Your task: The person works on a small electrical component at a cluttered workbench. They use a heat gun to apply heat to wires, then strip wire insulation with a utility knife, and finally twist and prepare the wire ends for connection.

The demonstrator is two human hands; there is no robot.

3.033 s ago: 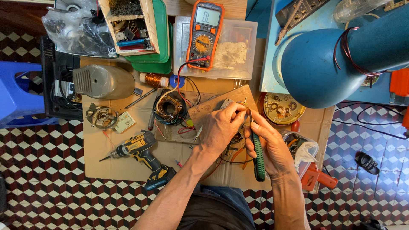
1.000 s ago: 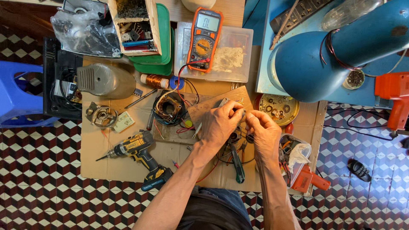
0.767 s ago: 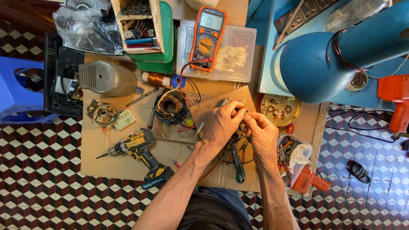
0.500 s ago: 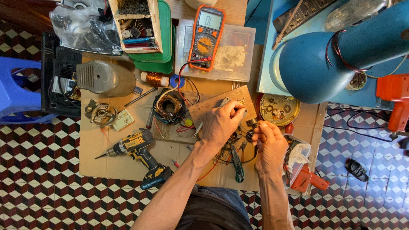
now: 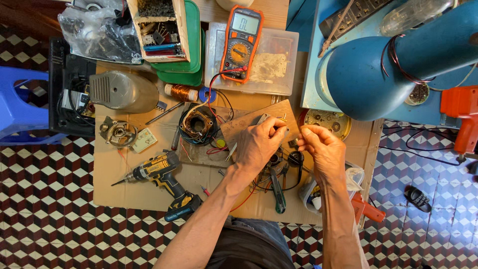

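My left hand point(image 5: 259, 144) rests on a brown wooden board point(image 5: 244, 130) at the middle of the cardboard sheet point(image 5: 119, 192). Its fingertips pinch a small metal part point(image 5: 280, 121) with thin leads at the board's right end. My right hand point(image 5: 322, 148) hovers just right of the board, thumb and fingers pinched together. What they hold, if anything, is too small to see. Green-handled pliers point(image 5: 279, 192) lie below and between my hands. A motor stator point(image 5: 197, 124) with copper windings sits left of the board.
An orange multimeter point(image 5: 241, 42) lies on a clear plastic box point(image 5: 279, 65). A yellow cordless drill point(image 5: 162, 177), a grey motor cover point(image 5: 122, 92) and a copper wire spool point(image 5: 181, 92) are on the left. A big blue fan body point(image 5: 368, 74) stands at the right, a blue stool point(image 5: 15, 107) at the far left.
Three seconds ago my right hand held the green-handled pliers; they now lie on the cardboard. My right hand worked against the left, then drew away to the right.
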